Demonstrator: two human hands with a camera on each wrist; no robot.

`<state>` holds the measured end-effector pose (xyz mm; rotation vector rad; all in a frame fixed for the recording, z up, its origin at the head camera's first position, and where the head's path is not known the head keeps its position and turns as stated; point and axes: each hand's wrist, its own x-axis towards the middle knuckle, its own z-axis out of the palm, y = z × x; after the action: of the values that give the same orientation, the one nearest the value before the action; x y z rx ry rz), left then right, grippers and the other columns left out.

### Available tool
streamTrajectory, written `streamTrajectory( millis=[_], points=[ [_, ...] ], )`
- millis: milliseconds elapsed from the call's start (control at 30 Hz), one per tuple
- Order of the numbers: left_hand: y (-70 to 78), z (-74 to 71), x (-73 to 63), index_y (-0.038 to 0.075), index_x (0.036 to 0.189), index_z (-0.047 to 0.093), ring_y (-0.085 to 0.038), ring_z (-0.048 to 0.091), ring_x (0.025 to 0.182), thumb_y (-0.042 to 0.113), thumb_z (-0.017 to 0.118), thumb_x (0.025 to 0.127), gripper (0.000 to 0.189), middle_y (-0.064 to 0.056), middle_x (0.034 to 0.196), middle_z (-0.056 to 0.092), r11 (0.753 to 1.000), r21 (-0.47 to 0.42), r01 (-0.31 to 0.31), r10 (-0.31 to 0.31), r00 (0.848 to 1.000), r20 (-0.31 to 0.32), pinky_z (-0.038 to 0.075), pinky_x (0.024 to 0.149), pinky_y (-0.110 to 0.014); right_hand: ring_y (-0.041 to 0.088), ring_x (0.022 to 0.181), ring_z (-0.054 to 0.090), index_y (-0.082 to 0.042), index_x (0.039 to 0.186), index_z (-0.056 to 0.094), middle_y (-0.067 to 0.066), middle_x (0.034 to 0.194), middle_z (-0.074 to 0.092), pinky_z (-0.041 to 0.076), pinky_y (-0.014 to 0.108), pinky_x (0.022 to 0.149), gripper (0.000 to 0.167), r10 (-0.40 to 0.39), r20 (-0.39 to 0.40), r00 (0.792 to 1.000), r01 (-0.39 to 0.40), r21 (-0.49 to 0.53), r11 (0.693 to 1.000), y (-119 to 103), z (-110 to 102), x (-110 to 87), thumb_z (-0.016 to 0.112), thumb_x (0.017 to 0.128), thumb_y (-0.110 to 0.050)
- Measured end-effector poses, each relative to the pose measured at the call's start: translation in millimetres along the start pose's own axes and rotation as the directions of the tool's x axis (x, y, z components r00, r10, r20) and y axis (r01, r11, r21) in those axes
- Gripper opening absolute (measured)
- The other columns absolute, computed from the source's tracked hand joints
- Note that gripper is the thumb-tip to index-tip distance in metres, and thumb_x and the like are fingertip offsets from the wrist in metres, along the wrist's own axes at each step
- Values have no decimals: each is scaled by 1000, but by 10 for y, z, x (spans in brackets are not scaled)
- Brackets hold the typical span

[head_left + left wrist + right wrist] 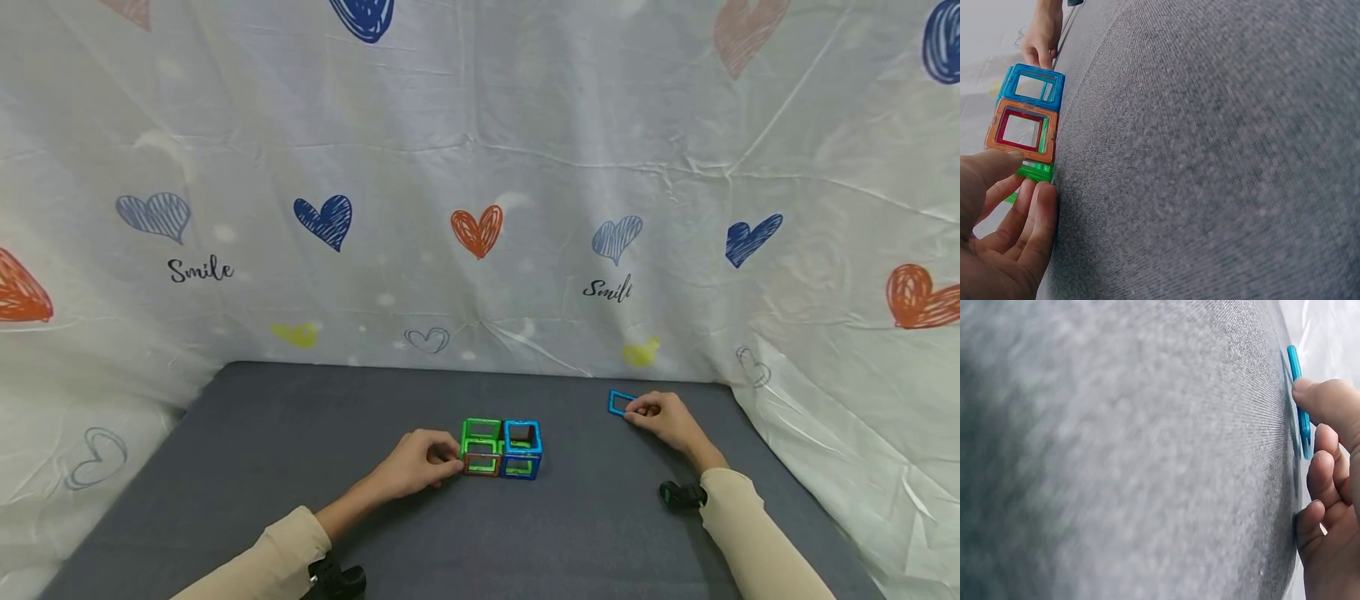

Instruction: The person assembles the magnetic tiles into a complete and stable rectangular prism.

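Note:
Two joined cubes of see-through magnetic tiles [521, 451] stand on the table, green and orange at the left, blue at the right. My left hand [418, 462] holds their left end. In the left wrist view the thumb [1007, 161] lies on the orange tile [1047, 140], with fingers [1044, 200] by the green side. Farther right and back, my right hand [667, 423] pinches a single blue square tile [613, 402] by its near right edge. In the right wrist view this tile [1294, 359] shows edge-on under the thumb, the other fingers curled below.
The dark grey cloth-covered table [300, 433] reaches back to a white curtain [405, 283] printed with hearts and words. More of the curtain hangs along the left and right sides. Each wrist wears a black camera band [681, 497].

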<state>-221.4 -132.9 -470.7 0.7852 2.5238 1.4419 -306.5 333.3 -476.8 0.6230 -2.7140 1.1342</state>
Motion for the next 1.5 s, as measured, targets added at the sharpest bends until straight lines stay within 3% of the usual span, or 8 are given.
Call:
streamTrajectory(
  millis=[500,667,867,967,1100,1200,1500],
  points=[
    [7,-4,1,6,101,73,-21,68,64,9,73,96,6,-1,90,69,1000,-5,-6,6,1000,5,57,56,-32,11,69,53,-3,94,76,0,83,60,45,25,61,4,-33,-25,999,33,25,999,-37,-3,-127,77,92,-7],
    [0,-2,-5,6,101,73,-22,68,65,8,73,96,6,-1,90,69,1000,-7,-10,10,1000,4,57,57,-32,11,70,56,-8,94,77,0,83,61,48,25,61,5,-84,-38,996,86,50,995,-163,24,-129,78,90,-4],
    [0,-1,-15,6,101,73,-23,69,66,8,73,96,6,-1,91,69,1000,-19,-9,9,1000,3,57,57,-32,14,71,56,-3,94,76,3,83,61,49,26,61,9,-136,-53,989,139,63,988,-335,83,-116,77,89,4],
    [-1,-1,-13,6,101,74,-19,68,64,8,73,96,6,-1,91,69,1000,-6,-9,9,1000,0,57,57,-32,16,71,55,1,94,75,6,82,61,48,27,60,9,-173,-48,984,177,78,981,-555,79,-130,75,89,8],
    [-7,0,-11,8,101,74,-16,66,62,9,74,95,6,0,90,68,1000,14,-5,5,1000,-4,56,56,-31,14,72,57,-3,95,76,3,83,61,49,26,61,8,-196,-40,980,199,99,975,-658,106,-106,75,90,3],
    [-3,-1,-14,8,101,74,-16,66,62,8,74,95,5,0,90,68,1000,14,-3,3,1000,-6,56,56,-31,14,73,57,-9,96,77,0,84,62,50,26,62,9,-197,-43,979,201,111,973,-611,158,-68,77,91,-2],
    [-24,7,-9,8,101,74,-17,67,63,9,74,95,5,0,90,68,1000,10,-12,12,1000,-9,56,56,-32,16,73,58,-9,96,77,2,86,63,50,28,61,11,-243,-30,970,245,156,957,-885,257,-23,77,90,1]
  ],
)
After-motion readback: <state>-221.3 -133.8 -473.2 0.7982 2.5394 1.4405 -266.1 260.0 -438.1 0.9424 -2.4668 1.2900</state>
